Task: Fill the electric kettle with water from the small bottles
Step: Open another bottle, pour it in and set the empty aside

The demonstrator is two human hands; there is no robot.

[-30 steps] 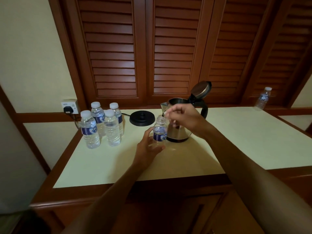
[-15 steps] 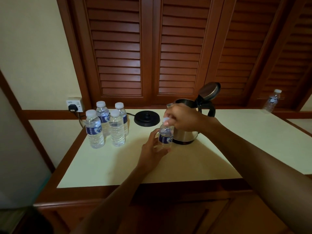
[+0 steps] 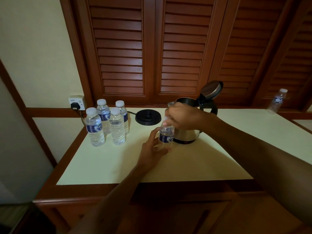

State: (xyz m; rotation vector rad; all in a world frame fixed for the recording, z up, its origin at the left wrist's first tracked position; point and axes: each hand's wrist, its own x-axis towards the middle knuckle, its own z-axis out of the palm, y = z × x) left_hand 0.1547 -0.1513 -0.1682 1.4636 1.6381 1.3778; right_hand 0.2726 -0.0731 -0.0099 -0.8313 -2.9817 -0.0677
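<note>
Kettle [image 3: 187, 134] open beside held bottle [image 3: 166, 137]

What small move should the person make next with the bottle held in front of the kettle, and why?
Probably finish twisting off the white cap: the right hand pinches it atop the small clear plastic bottle, which the left hand steadies upright on the cream table. The steel electric kettle stands right behind, lid open, ready for pouring.

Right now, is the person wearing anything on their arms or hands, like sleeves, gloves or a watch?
No. Both forearms are bare, with no sleeves showing. The left hand and right hand have no gloves, and I see no watch, bracelet or rings.
</note>
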